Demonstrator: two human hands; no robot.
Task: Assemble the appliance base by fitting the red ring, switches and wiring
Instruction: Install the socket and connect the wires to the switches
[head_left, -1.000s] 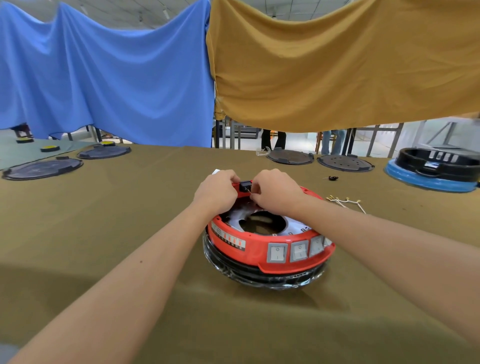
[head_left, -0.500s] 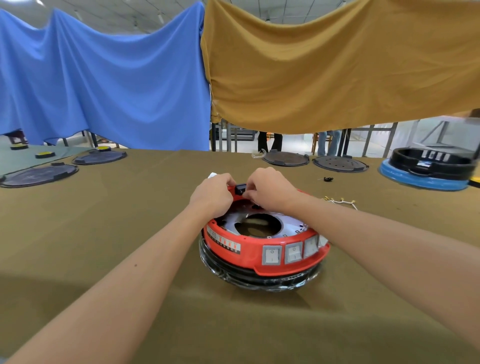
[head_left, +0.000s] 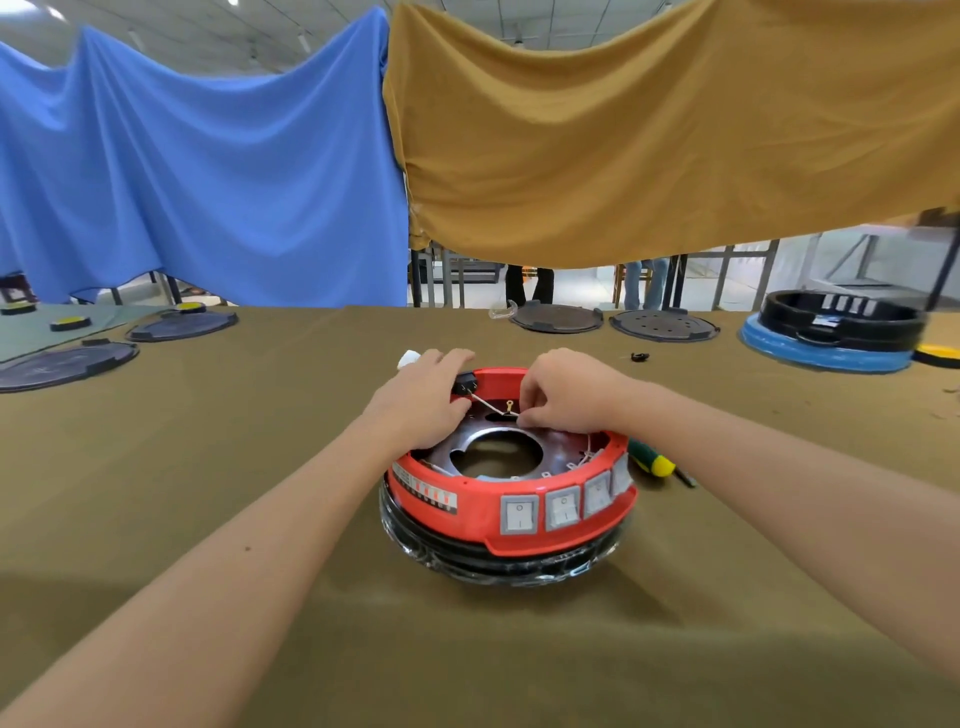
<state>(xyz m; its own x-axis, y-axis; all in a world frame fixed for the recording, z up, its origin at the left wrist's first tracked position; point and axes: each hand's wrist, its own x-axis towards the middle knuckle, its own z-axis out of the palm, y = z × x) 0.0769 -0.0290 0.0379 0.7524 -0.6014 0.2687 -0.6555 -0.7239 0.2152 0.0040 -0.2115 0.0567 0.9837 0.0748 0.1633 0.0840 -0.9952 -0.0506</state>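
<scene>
The red ring (head_left: 511, 512) sits on a dark base wrapped in clear plastic (head_left: 498, 564) in the middle of the table. Three grey rocker switches (head_left: 561, 509) are set in its front face. Inside lies a metal plate (head_left: 498, 447) with a central hole. My left hand (head_left: 421, 397) rests on the ring's far left rim, fingers on a small black part (head_left: 464, 385). My right hand (head_left: 563, 397) pinches a thin white wire (head_left: 488, 404) with a brass terminal (head_left: 509, 404), which runs from the black part.
A green and yellow screwdriver (head_left: 652, 460) lies right of the ring. Dark round plates (head_left: 662, 326) sit at the far edge and at far left (head_left: 62, 359). A black base on a blue ring (head_left: 836, 332) stands far right. A small black piece (head_left: 640, 357) lies beyond.
My hands have parted: the right hand has drawn back toward me, pulling the white wire out from the black part. The screwdriver has come into view at the right.
</scene>
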